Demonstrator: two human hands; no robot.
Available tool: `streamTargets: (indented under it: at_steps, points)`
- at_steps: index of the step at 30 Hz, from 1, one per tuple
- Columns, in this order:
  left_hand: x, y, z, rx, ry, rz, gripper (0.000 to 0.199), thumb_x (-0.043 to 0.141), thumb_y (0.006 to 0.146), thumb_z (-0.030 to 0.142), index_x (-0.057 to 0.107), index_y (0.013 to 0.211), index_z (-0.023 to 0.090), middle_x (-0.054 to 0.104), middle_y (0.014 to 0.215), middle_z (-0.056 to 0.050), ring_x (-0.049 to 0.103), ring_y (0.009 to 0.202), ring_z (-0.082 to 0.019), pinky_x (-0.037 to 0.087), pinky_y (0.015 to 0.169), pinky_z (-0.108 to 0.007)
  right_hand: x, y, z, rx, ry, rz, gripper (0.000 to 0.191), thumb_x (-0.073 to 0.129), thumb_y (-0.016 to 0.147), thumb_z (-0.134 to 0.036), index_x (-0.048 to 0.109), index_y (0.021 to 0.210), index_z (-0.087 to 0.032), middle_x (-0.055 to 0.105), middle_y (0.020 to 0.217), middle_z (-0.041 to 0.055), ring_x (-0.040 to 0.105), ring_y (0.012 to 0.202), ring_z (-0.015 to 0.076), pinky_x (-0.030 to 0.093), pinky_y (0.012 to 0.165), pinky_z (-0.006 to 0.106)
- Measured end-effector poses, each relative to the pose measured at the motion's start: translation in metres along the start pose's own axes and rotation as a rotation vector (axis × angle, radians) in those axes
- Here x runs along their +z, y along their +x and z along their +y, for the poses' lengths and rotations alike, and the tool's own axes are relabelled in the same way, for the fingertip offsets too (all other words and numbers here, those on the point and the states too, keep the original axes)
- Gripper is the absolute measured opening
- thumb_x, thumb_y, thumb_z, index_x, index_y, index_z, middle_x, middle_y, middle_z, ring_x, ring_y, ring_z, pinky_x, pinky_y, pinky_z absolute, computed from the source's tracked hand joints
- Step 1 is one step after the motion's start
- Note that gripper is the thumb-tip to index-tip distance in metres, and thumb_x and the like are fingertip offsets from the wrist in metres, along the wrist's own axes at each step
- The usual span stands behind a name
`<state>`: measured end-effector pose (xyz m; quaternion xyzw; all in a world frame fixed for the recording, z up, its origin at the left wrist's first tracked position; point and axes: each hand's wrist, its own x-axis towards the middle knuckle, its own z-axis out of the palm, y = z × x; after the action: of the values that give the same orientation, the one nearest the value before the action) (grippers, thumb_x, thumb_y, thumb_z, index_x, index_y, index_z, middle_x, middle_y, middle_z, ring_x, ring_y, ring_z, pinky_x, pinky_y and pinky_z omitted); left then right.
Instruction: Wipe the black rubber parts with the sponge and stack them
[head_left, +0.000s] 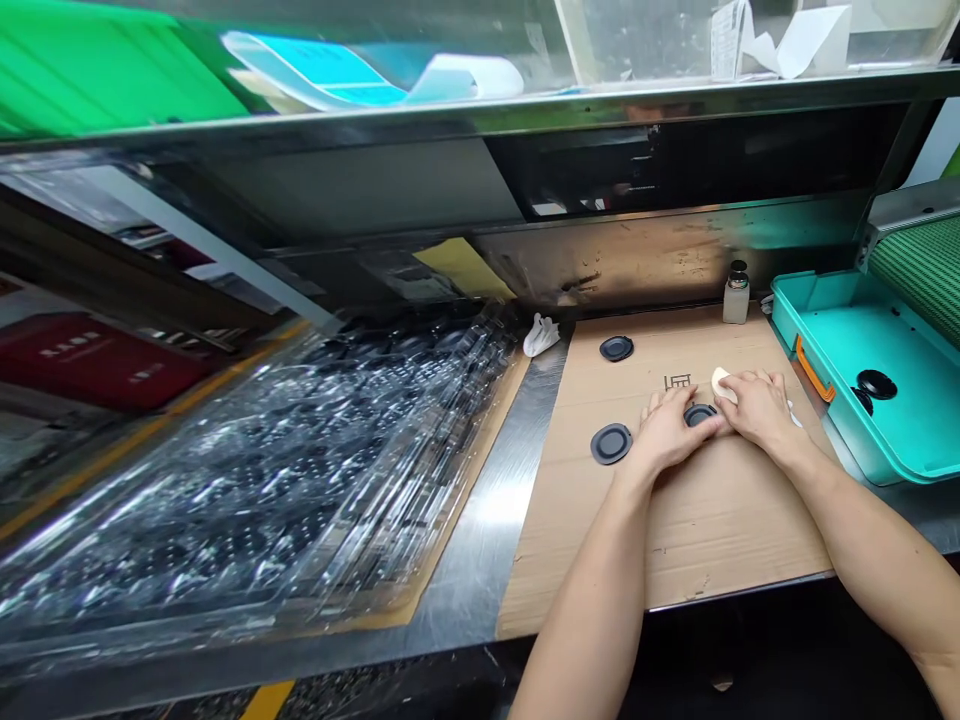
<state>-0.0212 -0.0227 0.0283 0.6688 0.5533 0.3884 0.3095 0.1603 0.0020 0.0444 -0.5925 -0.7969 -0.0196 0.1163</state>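
A dark round part [699, 415] lies on the cardboard sheet [720, 520] between my hands. My left hand [671, 428] is closed on its left side, with the thumb along its near edge. In my right hand [757, 405] is a small cream-coloured pad [722, 384], pinched by the fingers just right of the part. Two more dark parts rest on the cardboard to the left: a round one [611, 444] beside my left hand and a smaller-looking one [616, 348] farther back.
Clear plastic trays [322, 450] with dark parts cover the left side. A teal bin [892, 350] holding black pieces stands at the right. At the back are a small bottle [736, 295] and a crumpled white cloth [541, 335], under a metal shelf [420, 125].
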Motion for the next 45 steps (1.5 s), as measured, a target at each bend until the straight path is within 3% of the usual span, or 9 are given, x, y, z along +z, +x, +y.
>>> streamTargets:
  at_steps: [3, 8, 12, 17, 20, 25, 31, 38, 45]
  points:
    - [-0.001, 0.000, 0.000, 0.080, 0.060, -0.110, 0.068, 0.093, 0.058, 0.039, 0.069, 0.121, 0.026, 0.065, 0.132, -0.013, 0.050, 0.130, -0.038, 0.034, 0.115, -0.053, 0.001, 0.000, 0.000, -0.007, 0.002, 0.001, 0.026, 0.051, 0.100, -0.037, 0.071, 0.111, -0.024, 0.073, 0.111, 0.0111, 0.056, 0.108, 0.0294, 0.027, 0.089, 0.042]
    - [-0.006, -0.010, 0.012, 0.170, 0.080, -0.065, 0.059, 0.082, 0.070, 0.026, 0.067, 0.127, 0.025, 0.068, 0.125, -0.012, 0.058, 0.120, -0.033, 0.043, 0.108, -0.049, 0.001, 0.000, 0.002, -0.001, 0.009, -0.002, 0.027, 0.050, 0.100, -0.038, 0.070, 0.112, -0.023, 0.072, 0.111, 0.0116, 0.056, 0.107, 0.0295, 0.027, 0.089, 0.042]
    - [-0.050, -0.039, 0.008, 0.167, 0.278, 0.064, 0.058, 0.071, 0.077, 0.022, 0.061, 0.134, 0.025, 0.066, 0.130, -0.010, 0.055, 0.126, -0.033, 0.041, 0.112, -0.049, 0.002, 0.001, 0.002, -0.014, 0.018, -0.010, 0.028, 0.050, 0.100, -0.038, 0.070, 0.110, -0.022, 0.071, 0.110, 0.0127, 0.055, 0.106, 0.0298, 0.027, 0.090, 0.042]
    - [-0.102, -0.063, -0.030, -0.081, 0.376, 0.061, 0.070, 0.068, 0.075, 0.027, 0.052, 0.143, 0.023, 0.064, 0.135, -0.010, 0.058, 0.127, -0.031, 0.041, 0.114, -0.048, 0.003, 0.000, 0.000, -0.023, 0.031, -0.013, 0.028, 0.049, 0.100, -0.036, 0.071, 0.107, -0.021, 0.071, 0.109, 0.0136, 0.055, 0.107, 0.0301, 0.027, 0.090, 0.043]
    - [-0.099, -0.059, -0.041, -0.115, 0.407, -0.010, 0.069, 0.070, 0.076, 0.034, 0.053, 0.141, 0.020, 0.063, 0.139, -0.012, 0.057, 0.131, -0.032, 0.039, 0.116, -0.049, 0.003, 0.000, 0.000, -0.019, 0.035, -0.013, 0.028, 0.049, 0.100, -0.036, 0.071, 0.107, -0.021, 0.071, 0.109, 0.0137, 0.055, 0.106, 0.0300, 0.027, 0.090, 0.043]
    - [-0.082, -0.049, -0.034, -0.066, 0.484, -0.003, 0.058, 0.067, 0.081, 0.037, 0.059, 0.135, 0.019, 0.064, 0.139, -0.013, 0.055, 0.133, -0.033, 0.038, 0.116, -0.049, 0.003, 0.000, 0.001, -0.028, 0.039, -0.007, 0.027, 0.049, 0.100, -0.035, 0.071, 0.107, -0.021, 0.071, 0.108, 0.0131, 0.055, 0.106, 0.0299, 0.027, 0.090, 0.043]
    - [-0.097, -0.075, -0.039, -0.016, 0.524, -0.038, 0.053, 0.064, 0.085, 0.040, 0.059, 0.133, 0.021, 0.066, 0.135, -0.011, 0.056, 0.129, -0.031, 0.040, 0.115, -0.049, 0.001, 0.000, 0.000, -0.035, 0.040, -0.016, 0.027, 0.050, 0.099, -0.035, 0.071, 0.109, -0.020, 0.071, 0.109, 0.0143, 0.055, 0.108, 0.0308, 0.028, 0.092, 0.045]
    - [-0.102, -0.121, -0.062, 0.002, 0.572, 0.212, 0.042, 0.060, 0.092, 0.048, 0.061, 0.127, 0.025, 0.066, 0.126, -0.011, 0.059, 0.120, -0.032, 0.045, 0.109, -0.051, -0.002, -0.013, -0.020, -0.208, 0.141, -0.007, 0.025, 0.052, 0.100, -0.035, 0.070, 0.112, -0.023, 0.069, 0.117, 0.0106, 0.052, 0.111, 0.0272, 0.034, 0.097, 0.041]
    - [-0.092, -0.122, -0.068, 0.113, 0.551, 0.291, 0.048, 0.064, 0.091, 0.039, 0.058, 0.133, 0.019, 0.062, 0.132, -0.014, 0.056, 0.123, -0.031, 0.046, 0.108, -0.050, 0.025, -0.011, -0.015, -0.314, 0.329, -0.001, 0.033, 0.057, 0.097, -0.033, 0.066, 0.128, -0.025, 0.065, 0.129, 0.0084, 0.052, 0.122, 0.0257, 0.041, 0.103, 0.038]
